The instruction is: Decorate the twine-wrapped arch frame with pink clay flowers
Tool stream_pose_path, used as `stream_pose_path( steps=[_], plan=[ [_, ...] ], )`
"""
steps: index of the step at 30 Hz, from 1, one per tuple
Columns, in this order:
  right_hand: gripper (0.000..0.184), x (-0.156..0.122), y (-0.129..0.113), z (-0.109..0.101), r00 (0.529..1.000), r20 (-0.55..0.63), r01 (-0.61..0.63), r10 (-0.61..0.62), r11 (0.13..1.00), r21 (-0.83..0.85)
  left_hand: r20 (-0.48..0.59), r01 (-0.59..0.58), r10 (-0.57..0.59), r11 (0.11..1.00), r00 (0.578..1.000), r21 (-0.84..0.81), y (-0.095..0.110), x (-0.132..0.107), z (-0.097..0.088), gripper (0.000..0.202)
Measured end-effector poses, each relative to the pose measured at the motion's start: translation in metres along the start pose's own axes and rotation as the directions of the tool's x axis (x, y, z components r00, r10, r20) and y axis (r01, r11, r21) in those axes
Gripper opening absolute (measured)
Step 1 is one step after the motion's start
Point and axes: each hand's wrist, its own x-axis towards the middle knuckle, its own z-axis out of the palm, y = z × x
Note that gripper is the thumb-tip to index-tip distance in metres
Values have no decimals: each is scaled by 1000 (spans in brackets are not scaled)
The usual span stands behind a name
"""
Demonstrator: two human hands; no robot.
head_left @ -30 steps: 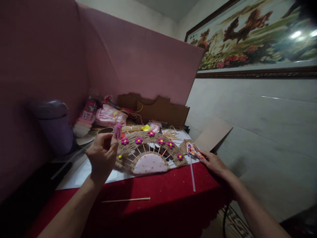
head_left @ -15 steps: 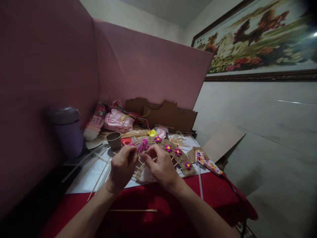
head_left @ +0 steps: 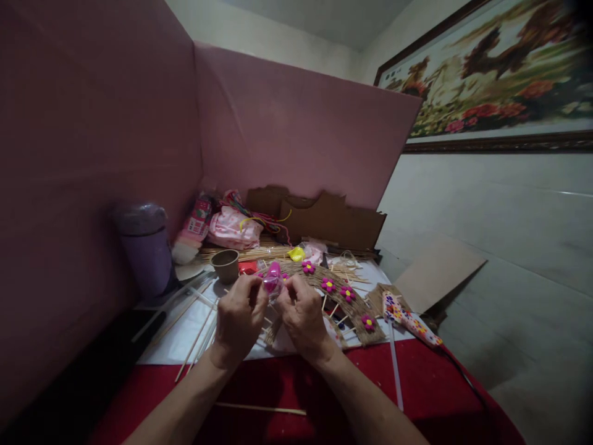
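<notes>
Between my two hands is a small clear plastic bag point(head_left: 273, 279) with something magenta inside, perhaps clay. My left hand point(head_left: 241, 312) pinches its left side, fingers closed. On the other side my right hand point(head_left: 303, 315) also grips the plastic with closed fingertips. Behind and beneath them lies a curved, twine-wrapped piece point(head_left: 359, 309) with thin sticks across it. Magenta flowers with yellow centres, such as this flower point(head_left: 347, 293), dot its surface. My hands hide part of its left side.
A brown cup point(head_left: 225, 266) and a purple lidded container point(head_left: 147, 253) stand at the left. A flower-patterned glue gun point(head_left: 410, 318) with a cord lies at the right. Cardboard point(head_left: 333, 219) leans at the back. One loose stick point(head_left: 262, 408) rests on the red cloth point(head_left: 361, 386).
My right hand has closed in on the plastic bag, and both hands now grip it. The whole view has shifted, so things appear farther right.
</notes>
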Motion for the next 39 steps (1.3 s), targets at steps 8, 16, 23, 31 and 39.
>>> stream_pose_path(
  steps=[8, 16, 23, 31, 39],
  plan=[
    [14, -7, 7, 4, 1000, -20, 22, -23, 999, -35, 138, -143, 151, 988, 979, -65, -3, -1, 1, 10],
    [19, -11, 5, -5, 962, 72, 271, -262, 949, -161, 130, -73, 73, 997, 989, -4, -3, -4, 2, 7],
    [33, -19, 10, 0, 932, 13, 355, -363, 903, -243, 167, -88, 97, 994, 981, -59, -1, -3, 3, 10],
    [32, -11, 8, -1, 984, -101, 168, -147, 955, 243, 21, 82, -80, 975, 997, -208, 1, 7, -4, 12],
    [22, -8, 9, -2, 995, -91, 11, 39, 871, 491, 612, 747, -437, 291, 660, -597, -1, 16, -7, 48]
  ],
)
